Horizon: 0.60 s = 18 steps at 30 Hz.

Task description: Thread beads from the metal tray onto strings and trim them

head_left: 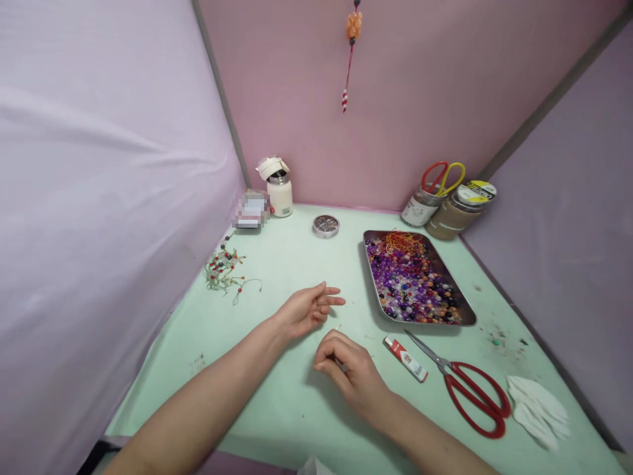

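Note:
My left hand [312,311] is over the middle of the table, palm turned up, with some fingers stretched out and others loosely bent. Nothing shows in it. Just below and to its right, my right hand [349,364] is closed, thumb and forefinger pinched together. What they hold, if anything, is too small to make out. To the right of my right hand lie a red and white lighter [406,359] and red-handled scissors [462,382] with the blades partly shut. Beyond them stands a metal tray [469,315] full of purple, clear, orange and black beads [403,280], with a tangle of red and yellow cord [401,243].
Green beaded strings [222,269] lie at the left edge. At the back are an open cream bottle [280,196], a round clear case [326,226] and two jars, one [419,206] holding scissors. A white glove [538,410] lies right; a beaded cord [353,26] hangs above.

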Tool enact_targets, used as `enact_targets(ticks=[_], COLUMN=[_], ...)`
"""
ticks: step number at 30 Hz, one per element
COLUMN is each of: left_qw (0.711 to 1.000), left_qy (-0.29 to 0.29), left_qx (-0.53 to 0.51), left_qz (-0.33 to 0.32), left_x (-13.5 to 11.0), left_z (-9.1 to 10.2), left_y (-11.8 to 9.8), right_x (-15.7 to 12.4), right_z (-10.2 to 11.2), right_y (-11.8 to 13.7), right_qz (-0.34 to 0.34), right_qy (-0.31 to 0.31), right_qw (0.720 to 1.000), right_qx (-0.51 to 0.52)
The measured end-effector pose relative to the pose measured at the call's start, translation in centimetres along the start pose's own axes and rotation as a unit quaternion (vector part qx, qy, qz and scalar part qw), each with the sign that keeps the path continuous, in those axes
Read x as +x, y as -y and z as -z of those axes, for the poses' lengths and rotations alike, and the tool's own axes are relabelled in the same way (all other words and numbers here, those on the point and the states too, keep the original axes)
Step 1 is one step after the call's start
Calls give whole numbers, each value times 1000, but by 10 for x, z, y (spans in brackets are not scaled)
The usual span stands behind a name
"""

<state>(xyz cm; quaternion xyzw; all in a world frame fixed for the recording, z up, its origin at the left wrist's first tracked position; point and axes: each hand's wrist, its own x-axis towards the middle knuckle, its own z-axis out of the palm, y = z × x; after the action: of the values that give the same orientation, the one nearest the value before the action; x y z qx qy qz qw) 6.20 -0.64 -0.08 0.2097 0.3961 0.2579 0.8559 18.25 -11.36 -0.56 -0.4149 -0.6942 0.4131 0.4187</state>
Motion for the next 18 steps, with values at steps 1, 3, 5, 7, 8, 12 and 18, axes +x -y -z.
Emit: enact_targets(ticks=[1, 3, 5, 7, 8, 12, 18], left_qw=[1000, 999, 999, 999, 999, 998, 996], left_qy=[5, 12, 14, 12, 10, 2, -4], left_qx=[-21, -41, -43, -40, -39, -23, -24], left_qz=[-3, -8, -9, -10, -12, -50, -88], left_x=[1, 1, -1, -4, -5, -8, -6], left_z=[0, 2, 5, 10, 12, 21, 29], left_y=[-2, -4, -5, -5, -5, -4, -4], right_x=[0, -2, -4, -4, -3, 8, 30], right_z=[-2, -6, -11, -15, -17, -15, 16], right_y=[3, 10, 18, 27, 32, 44, 27], right_qz=[-6, -18, -24, -17, -10, 9, -127], right_qy=[9, 24, 44, 73, 88, 81, -129], right_qw=[1000, 1000, 998, 997, 995, 995, 978], right_qx=[1, 10, 23, 37, 42, 56, 106])
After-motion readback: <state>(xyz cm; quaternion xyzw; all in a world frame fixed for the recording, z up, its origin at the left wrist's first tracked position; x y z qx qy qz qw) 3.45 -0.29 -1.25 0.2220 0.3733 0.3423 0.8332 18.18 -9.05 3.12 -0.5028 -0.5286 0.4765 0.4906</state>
